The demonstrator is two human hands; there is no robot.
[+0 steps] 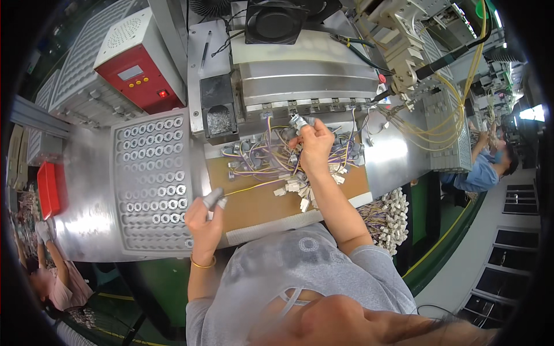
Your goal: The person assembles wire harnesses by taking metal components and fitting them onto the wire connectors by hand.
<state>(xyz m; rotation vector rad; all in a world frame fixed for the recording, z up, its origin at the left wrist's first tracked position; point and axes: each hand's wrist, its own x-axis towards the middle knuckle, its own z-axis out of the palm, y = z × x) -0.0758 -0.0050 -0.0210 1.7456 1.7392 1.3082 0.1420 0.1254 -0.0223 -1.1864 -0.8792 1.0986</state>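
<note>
My left hand [203, 226], with grey finger cots on its tips, is closed at the left edge of the brown work mat [248, 215]. Its thumb and finger meet the end of a thin yellow wire [254, 188] that runs back to a heap of wires. Beside the front edge of the steel fixture [309, 81], my right hand [317, 149] pinches a small silver metal part [298, 121] close to a slot. Below that hand lie tangled purple and yellow wires [259, 158] with grey round pieces and white connectors [293, 187].
On the left is a grey tray [151, 230] with rows of metal rings. Behind it stands a red and white control box [141, 63]. A soldering iron [398, 89] hangs at the fixture's right. Pliers [360, 51] lie behind; more connectors [392, 216] bundle at right. Other people work at both sides.
</note>
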